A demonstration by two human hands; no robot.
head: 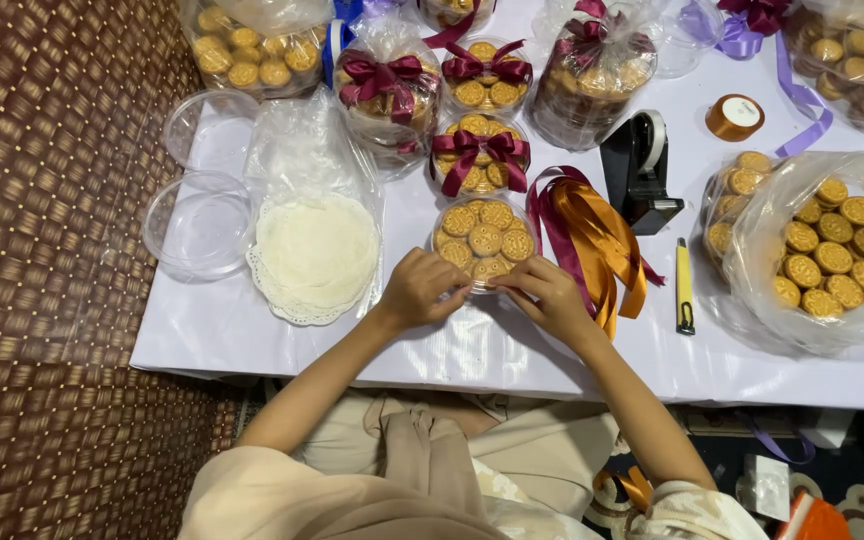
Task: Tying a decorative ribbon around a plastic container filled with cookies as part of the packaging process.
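Near the front edge of the table point(252, 330), both hands are pinching the rim of a clear round tub of cookies point(484, 242).

Left hand point(420, 288) and right hand point(550, 296) are closing their fingertips on its near side. Behind it, ribbon-tied tubs point(480, 150) are holding more cookies, and an open bag point(832, 250) is sitting toward the right edge. Maroon and orange ribbons point(587, 235) are lying just beside the tub; a snagged loop could probably tip it.

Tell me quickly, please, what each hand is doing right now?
Left hand: fingers closed on the near rim of the round cookie tub.
Right hand: pinching the same rim.
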